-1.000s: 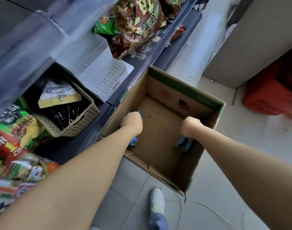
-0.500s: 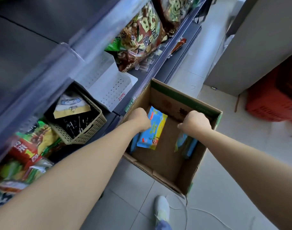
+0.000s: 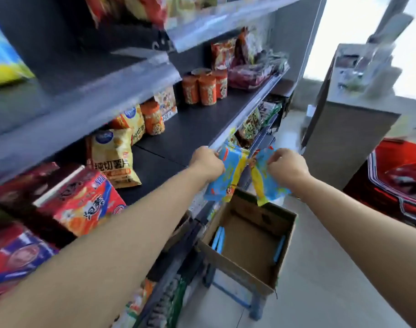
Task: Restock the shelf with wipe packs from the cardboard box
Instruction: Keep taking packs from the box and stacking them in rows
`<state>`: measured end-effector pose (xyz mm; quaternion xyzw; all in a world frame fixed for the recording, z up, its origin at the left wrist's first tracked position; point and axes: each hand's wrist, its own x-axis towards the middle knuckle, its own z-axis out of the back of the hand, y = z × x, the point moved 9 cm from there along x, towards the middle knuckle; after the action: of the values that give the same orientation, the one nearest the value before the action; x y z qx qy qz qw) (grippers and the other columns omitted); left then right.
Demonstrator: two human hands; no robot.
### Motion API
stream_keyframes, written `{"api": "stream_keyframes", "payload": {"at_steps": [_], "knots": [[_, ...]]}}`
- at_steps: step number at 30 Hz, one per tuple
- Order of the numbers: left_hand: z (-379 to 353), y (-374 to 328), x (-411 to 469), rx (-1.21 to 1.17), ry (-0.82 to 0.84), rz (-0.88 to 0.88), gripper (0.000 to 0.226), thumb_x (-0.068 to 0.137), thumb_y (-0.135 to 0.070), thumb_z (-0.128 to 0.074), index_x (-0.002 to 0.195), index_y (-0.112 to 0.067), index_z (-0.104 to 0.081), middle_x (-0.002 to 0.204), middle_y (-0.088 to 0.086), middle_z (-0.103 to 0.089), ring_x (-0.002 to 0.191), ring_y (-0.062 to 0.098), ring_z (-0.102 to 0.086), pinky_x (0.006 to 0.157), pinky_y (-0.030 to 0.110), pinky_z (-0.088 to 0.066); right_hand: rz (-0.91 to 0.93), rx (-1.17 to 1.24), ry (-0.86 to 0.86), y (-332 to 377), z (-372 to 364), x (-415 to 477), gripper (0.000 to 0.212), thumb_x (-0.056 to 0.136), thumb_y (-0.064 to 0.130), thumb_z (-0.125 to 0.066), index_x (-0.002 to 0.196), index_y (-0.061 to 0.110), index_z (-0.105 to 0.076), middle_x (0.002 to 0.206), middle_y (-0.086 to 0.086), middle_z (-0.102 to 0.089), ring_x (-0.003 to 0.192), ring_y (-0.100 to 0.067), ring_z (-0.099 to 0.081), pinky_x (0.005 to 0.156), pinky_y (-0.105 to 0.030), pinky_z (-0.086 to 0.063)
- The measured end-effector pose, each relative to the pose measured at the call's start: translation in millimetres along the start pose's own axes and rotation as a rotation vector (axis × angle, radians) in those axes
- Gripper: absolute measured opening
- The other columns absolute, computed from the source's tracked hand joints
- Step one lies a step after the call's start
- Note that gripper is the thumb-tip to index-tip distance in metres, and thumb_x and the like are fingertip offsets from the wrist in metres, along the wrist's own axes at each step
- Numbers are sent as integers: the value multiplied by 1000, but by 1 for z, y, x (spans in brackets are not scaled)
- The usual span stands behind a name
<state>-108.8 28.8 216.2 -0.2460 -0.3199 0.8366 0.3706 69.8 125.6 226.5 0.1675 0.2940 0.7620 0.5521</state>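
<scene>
Above box (image 3: 237,272), blue-yellow wipe packs (image 3: 226,178)

I see a pale tiled floor (image 3: 320,268) running back to a bright window (image 3: 344,31) that floods the far end with daylight, a tall grey counter (image 3: 344,143) on the right, and a red basket (image 3: 396,181) near it.

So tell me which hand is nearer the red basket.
Right. The right hand is left of the red basket; the left hand is farther left, at the shelf edge.
</scene>
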Motion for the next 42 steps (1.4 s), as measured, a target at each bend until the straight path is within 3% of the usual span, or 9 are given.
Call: {"api": "stream_keyframes", "payload": {"at_steps": [8,10,14,17,21,26,33,36,42], "knots": [[197,-82,-124,9,-261,-245,8,83,-2,-56,85,-9,-58,95,16,-65,90,29,-63,73,36,-50,264,186,-230,154,89,-100,19,79,4,-51,91,3,-67,77,-10,-56,77,-29,-54,68,-32,-41],[243,-87,-157,22,-341,-283,12,84,-4,-55,91,-8,-63,100,17,-68,93,32,-65,79,40,-55,345,214,-251,196,99,-124,17,81,6,-51,91,6,-65,79,-9,-55,79,-30,-54,71,-33,-42],[326,-75,-216,73,-508,-319,20,87,-5,-53,101,-5,-68,101,12,-69,95,30,-66,78,40,-57,539,262,-238,284,102,-172,15,84,4,-49,88,16,-57,87,-6,-54,81,-27,-52,73,-38,-46],[378,-48,-246,112,-579,-286,20,89,-5,-54,104,-7,-67,104,9,-69,95,26,-66,64,33,-52,718,289,-211,345,89,-204,20,80,-2,-49,86,17,-51,79,1,-52,82,-29,-54,72,-39,-46],[438,-1,-270,96,-664,-198,16,86,-6,-63,100,-13,-61,109,8,-67,99,24,-65,60,31,-49,874,218,-186,407,63,-233,33,80,-5,-47,108,12,-47,88,-9,-52,82,-32,-51,69,-36,-40],[478,43,-269,134,-702,-68,16,84,-3,-66,95,-13,-60,109,11,-68,101,26,-65,84,39,-54,983,74,-140,454,26,-231,46,80,-6,-48,121,10,-37,109,-16,-61,100,-38,-57,87,-40,-40],[483,64,-230,324,-695,78,27,88,-4,-63,115,-8,-62,121,7,-61,110,22,-58,84,27,-44,1095,-66,-56,491,-17,-183,38,77,-5,-46,110,15,-45,105,-11,-65,90,-34,-56,93,-38,-29],[485,64,-212,391,-707,124,24,89,-1,-58,112,-8,-63,121,5,-60,100,17,-55,78,25,-40,1171,-114,1,507,-30,-163,39,78,-4,-45,111,16,-45,108,-9,-64,83,-30,-50,93,-37,-29],[483,73,-188,500,-707,224,25,90,3,-54,110,-7,-64,114,3,-59,92,15,-50,75,27,-43,1290,-190,153,527,-62,-139,43,78,-5,-45,114,19,-50,119,-7,-56,101,-30,-53,95,-37,-31]]}}
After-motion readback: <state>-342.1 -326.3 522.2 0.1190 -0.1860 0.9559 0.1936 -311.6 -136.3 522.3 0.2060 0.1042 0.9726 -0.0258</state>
